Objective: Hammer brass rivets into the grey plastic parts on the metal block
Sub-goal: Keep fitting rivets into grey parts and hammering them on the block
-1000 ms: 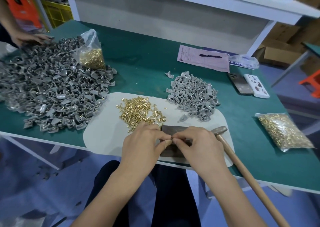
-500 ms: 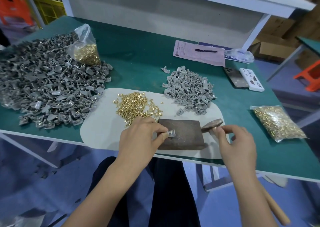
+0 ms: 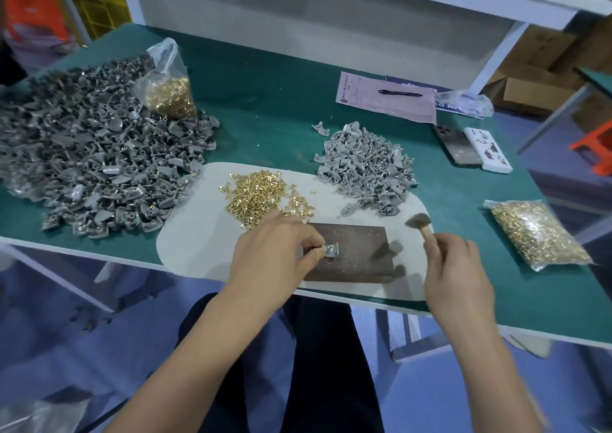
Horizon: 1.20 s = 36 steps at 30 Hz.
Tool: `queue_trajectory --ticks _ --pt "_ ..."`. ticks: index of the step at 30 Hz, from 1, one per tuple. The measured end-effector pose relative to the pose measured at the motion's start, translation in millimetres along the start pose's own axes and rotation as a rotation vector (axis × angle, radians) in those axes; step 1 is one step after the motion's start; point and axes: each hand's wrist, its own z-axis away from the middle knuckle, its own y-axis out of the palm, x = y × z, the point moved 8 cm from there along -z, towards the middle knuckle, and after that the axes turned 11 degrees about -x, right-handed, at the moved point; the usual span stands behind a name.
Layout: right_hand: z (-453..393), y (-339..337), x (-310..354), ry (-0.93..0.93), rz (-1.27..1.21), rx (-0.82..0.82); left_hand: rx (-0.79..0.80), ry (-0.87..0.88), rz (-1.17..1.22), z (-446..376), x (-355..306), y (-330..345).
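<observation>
Grey plastic part (image 3: 331, 250) sits on the metal block (image 3: 351, 254), pinched at its edge by the left hand (image 3: 275, 254); small, light, likely skittish. Right hand (image 3: 453, 273) grips the raised hammer (image 3: 418, 222).

Head view, looking forward-down, close over green table (image 3: 271, 78).

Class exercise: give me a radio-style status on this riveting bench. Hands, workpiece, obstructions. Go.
Left hand pinching small grey plastic part on dark metal block. Right hand gripping wooden-handled hammer, raised beside block. Nothing over the part.
</observation>
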Motion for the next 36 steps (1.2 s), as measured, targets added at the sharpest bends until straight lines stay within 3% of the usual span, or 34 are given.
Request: queue_trajectory --ticks 3,5,10,18,22,26,30,34,36 --pt "6.2 -10.6 27.2 -0.062 -0.365 0.093 0.009 0.02 -0.032 -1.9 -2.3 -0.7" --pt "15.4 -16.3 47.4 -0.163 -0.415 0.156 0.019 0.037 -0.037 -2.3 -4.0 -0.2" --pt "31.2 -12.1 78.8 -0.377 -0.178 0.142 0.035 0.056 -0.044 -4.3 -3.9 0.3" --pt "32.4 -31.6 98.1 -0.456 -0.166 -0.158 0.023 0.072 -0.066 -6.6 -5.5 -3.7" --pt "48.8 -23.1 108.1 -0.552 -0.116 -0.13 0.034 0.09 -0.102 -7.3 -6.9 -3.3" --pt "45.7 -33.1 101.7 -0.484 -0.126 -0.226 0.021 0.083 -0.092 -8.3 -6.7 -4.4" --pt "47.4 -26.6 106.0 -0.525 -0.067 -0.135 0.023 0.081 -0.106 -8.3 -7.3 -4.4" --pt "48.6 -35.7 103.0 -0.474 -0.191 -0.237 0.029 0.083 -0.122 -8.1 -6.8 -3.9" --pt "53.3 -27.5 107.7 -0.498 -0.135 -0.15 0.023 0.088 -0.131 -7.9 -7.7 -4.4"
